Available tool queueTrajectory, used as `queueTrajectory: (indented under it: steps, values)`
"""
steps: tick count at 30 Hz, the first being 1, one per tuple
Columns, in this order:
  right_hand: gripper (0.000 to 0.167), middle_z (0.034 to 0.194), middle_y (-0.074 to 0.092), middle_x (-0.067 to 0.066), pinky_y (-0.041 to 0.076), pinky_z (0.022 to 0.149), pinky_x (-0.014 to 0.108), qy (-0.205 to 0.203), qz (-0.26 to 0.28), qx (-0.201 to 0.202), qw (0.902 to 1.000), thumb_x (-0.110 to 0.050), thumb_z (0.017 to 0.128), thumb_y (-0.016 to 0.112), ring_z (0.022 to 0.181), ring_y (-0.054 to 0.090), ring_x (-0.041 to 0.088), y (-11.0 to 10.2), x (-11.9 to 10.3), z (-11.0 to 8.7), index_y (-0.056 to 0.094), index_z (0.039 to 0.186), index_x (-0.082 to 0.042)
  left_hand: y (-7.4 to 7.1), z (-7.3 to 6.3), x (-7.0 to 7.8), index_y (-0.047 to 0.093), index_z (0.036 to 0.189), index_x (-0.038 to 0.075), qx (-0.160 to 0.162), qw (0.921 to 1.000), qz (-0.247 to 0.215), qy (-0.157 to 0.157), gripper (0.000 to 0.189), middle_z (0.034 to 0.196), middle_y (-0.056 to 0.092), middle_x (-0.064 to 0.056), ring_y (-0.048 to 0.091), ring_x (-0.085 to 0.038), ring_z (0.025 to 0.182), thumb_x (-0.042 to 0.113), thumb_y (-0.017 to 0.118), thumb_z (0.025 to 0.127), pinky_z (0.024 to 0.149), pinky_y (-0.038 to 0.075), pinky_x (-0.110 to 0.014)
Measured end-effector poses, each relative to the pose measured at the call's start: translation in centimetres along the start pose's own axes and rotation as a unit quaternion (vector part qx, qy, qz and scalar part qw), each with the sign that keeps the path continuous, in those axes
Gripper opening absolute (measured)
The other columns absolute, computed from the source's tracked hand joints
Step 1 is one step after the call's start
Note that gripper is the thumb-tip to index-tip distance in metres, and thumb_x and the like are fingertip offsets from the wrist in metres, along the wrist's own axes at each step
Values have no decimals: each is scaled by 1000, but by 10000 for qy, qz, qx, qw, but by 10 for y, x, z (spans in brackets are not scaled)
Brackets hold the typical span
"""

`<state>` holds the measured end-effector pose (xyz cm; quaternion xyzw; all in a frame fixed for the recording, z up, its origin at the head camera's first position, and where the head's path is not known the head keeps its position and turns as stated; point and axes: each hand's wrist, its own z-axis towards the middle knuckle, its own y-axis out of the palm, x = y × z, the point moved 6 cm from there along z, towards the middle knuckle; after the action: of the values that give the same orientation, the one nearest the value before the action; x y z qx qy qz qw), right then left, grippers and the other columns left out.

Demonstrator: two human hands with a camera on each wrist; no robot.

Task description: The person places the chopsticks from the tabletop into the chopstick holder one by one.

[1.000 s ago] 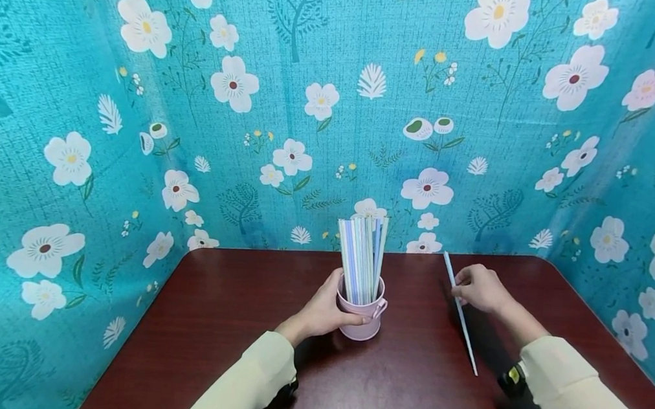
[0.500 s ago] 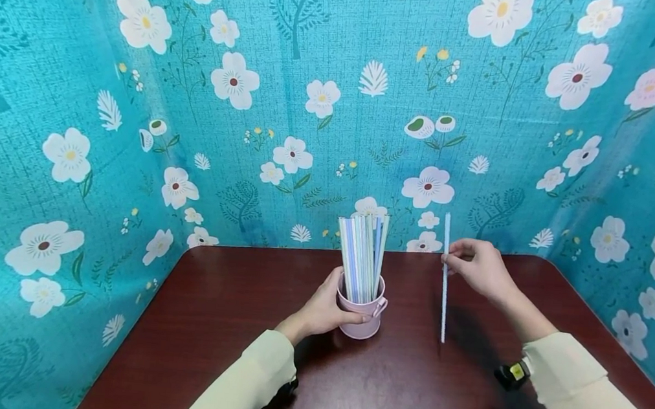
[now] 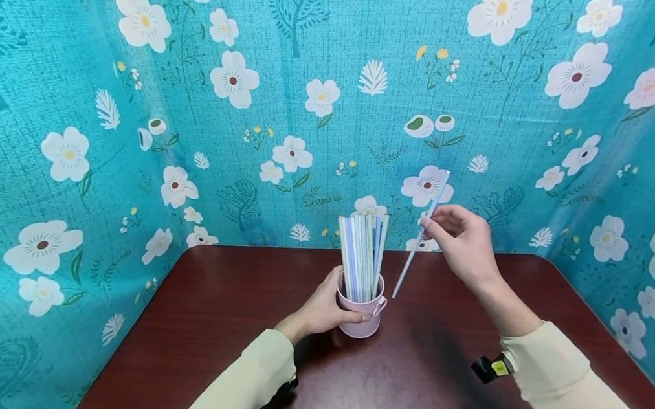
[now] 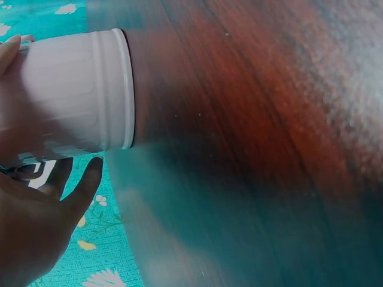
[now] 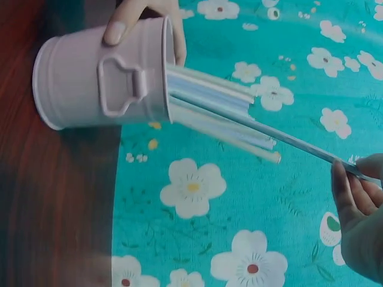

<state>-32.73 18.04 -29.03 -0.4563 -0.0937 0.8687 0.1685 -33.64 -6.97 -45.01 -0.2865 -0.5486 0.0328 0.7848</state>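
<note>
A small pink bucket (image 3: 360, 328) stands upright on the table, gripped round its side by my left hand (image 3: 317, 306). A bundle of striped and pale straws (image 3: 360, 259) rises out of it, in blue, green and white. My right hand (image 3: 469, 246) pinches one pale blue straw (image 3: 436, 200) between thumb and fingers, to the right of the bucket and above the table. That straw tilts, its lower end just right of the bucket's rim in the head view. The right wrist view shows the bucket's side handle (image 5: 122, 86); the left wrist view shows its base (image 4: 114, 89).
The dark red-brown table (image 3: 223, 325) has rounded back corners. A turquoise floral cloth (image 3: 289, 110) hangs behind it and along both sides. A black device with a yellow patch (image 3: 494, 367) sits at the right wrist.
My right hand has lifted the single straw off the table and brought it leftward and up beside the bucket, tipping it. The left hand has stayed on the bucket.
</note>
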Motion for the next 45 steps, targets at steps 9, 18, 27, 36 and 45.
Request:
queueTrajectory:
  steps: [9,18,27,36,45]
  values:
    - [18,91,73,21,52,70,16,-238,144,110,9996,-10,97,71,74,70,8,14,-2,-5,68,105,6,0,0,-2,32,152,16,2,10000,72,3,102,144,48,-3,52,-17,129,22,95,72,112,40,-40]
    - [13,89,74,21,52,67,14,-206,-65,-316,9993,-6,96,71,72,72,9,40,20,-20,69,103,5,1,1,-2,32,152,16,8,9999,101,-24,103,144,49,-2,52,-16,129,24,96,71,112,40,-39]
    - [7,85,75,9,57,71,23,-271,-326,-732,9964,-5,92,75,77,73,23,69,35,-36,70,96,-2,1,2,-1,31,153,17,-38,9999,133,27,103,146,48,-3,52,-16,129,24,95,72,113,40,-41]
    - [7,82,74,3,54,64,29,-103,-816,-831,9931,-9,92,76,70,69,20,77,48,-39,70,95,-8,1,1,-1,30,153,16,-61,10000,59,3,103,146,47,-3,51,-16,130,22,95,73,113,39,-40]
    - [9,85,73,5,53,71,36,-100,-1023,-845,9911,-11,92,76,76,66,18,83,53,-33,72,97,-5,0,1,-4,31,154,18,-41,9999,-70,-74,102,145,47,-2,51,-17,130,25,94,74,112,40,-44]
